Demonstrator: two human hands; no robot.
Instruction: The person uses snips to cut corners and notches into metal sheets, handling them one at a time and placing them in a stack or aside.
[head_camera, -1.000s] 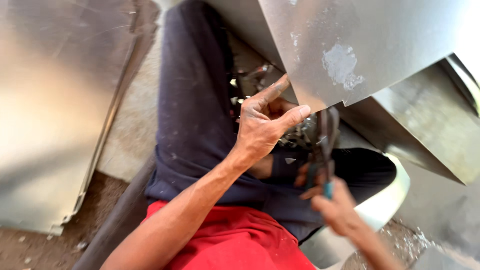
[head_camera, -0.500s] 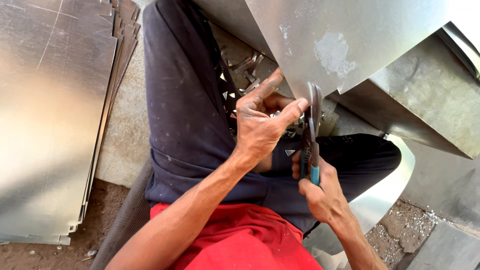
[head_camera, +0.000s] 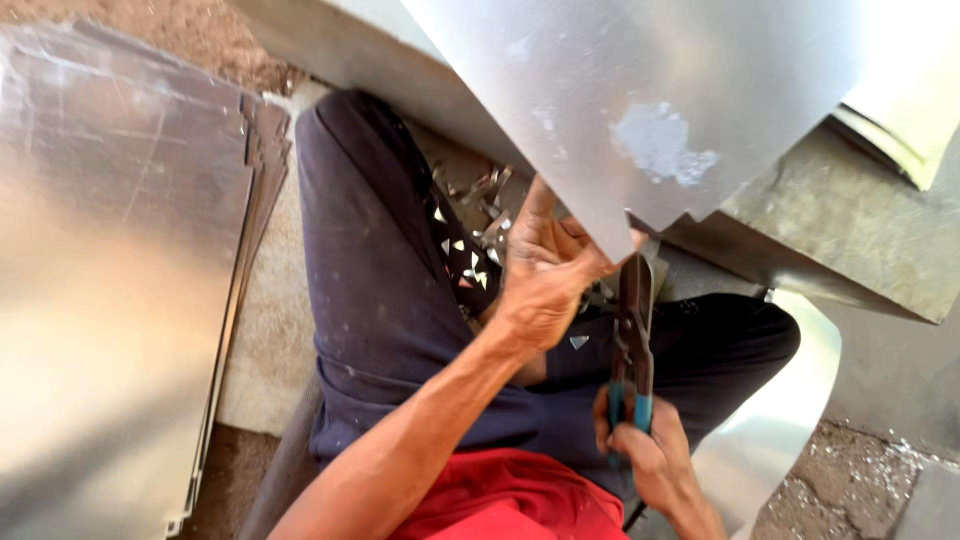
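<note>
Two hands at frame centre. Left hand (head_camera: 545, 280) pinches the lower corner of the sheet (head_camera: 640, 100) — fingers closed on its edge. Right hand (head_camera: 645, 455), lower centre, is wrapped shut round the snips (head_camera: 632, 340), blades up at that corner. The sheet fills the upper centre, tilted over the lap. It looks thin, light, springy, with sharp edges — best held flat, near the cut. Offcuts (head_camera: 470, 255) lie on the trousers (head_camera: 380, 290); a stack (head_camera: 120, 280) sits at left.
</note>
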